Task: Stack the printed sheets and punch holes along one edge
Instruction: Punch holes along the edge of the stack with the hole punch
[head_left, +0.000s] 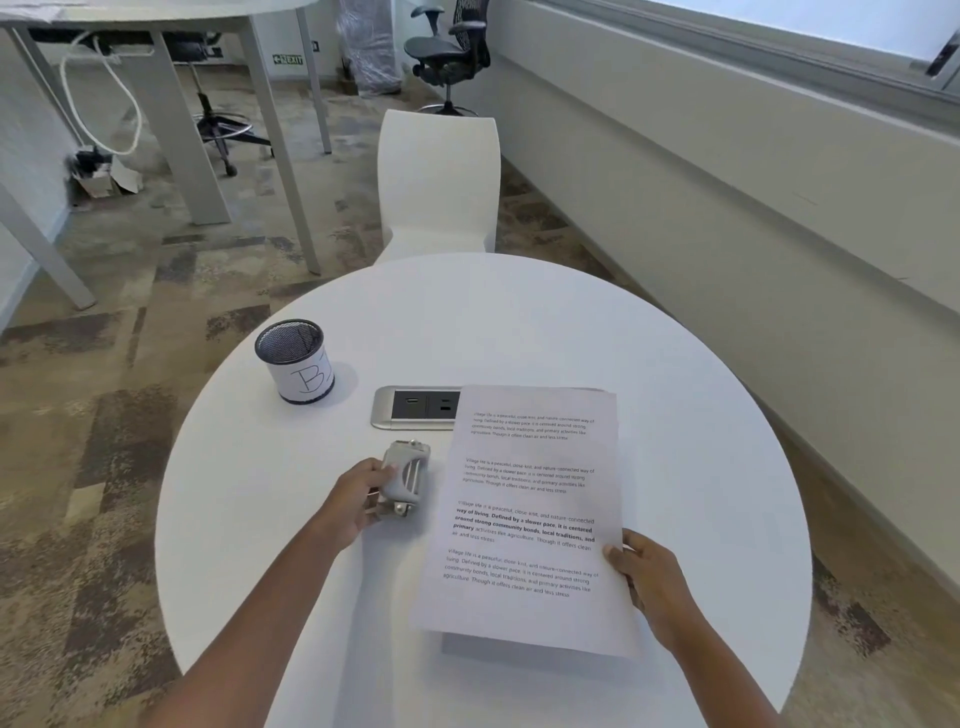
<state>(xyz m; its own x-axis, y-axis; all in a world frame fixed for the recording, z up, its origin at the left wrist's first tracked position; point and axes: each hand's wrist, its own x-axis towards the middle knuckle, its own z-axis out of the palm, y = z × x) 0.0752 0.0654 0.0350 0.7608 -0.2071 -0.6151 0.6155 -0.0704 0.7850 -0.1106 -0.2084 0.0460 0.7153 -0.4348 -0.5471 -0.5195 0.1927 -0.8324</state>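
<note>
A stack of printed sheets (530, 514) with several paragraphs of text is held a little above the round white table (519, 322), its near end raised and casting a shadow. My right hand (649, 582) grips the stack at its right edge. A grey metal hole punch (404, 480) rests on the table just left of the stack's left edge. My left hand (353, 499) is closed around the punch from its left side.
A black mesh pen cup (295, 359) with a white label stands at the table's left. A silver power socket panel (415, 408) is set into the tabletop, partly covered by the sheets. A white chair (439, 182) stands beyond the table's far edge.
</note>
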